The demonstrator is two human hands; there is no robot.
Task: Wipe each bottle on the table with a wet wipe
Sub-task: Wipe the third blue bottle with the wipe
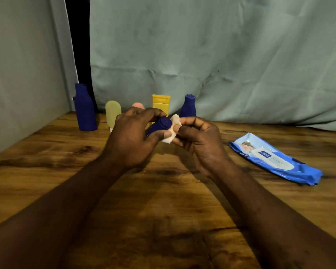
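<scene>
The left hand point(132, 136) hides most of the pink bottle point(137, 105).

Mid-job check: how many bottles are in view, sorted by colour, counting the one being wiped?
Dark blue: 3, the tall bottle at the left, the small bottle at the right, and the bottle in the left hand
Pale yellow: 1
Yellow: 1
Pink: 1, mostly hidden behind the hands
Total: 6

left hand point(131, 136): fingers curled, gripping | right hand point(199, 139): fingertips pinched | forearms converging
</scene>
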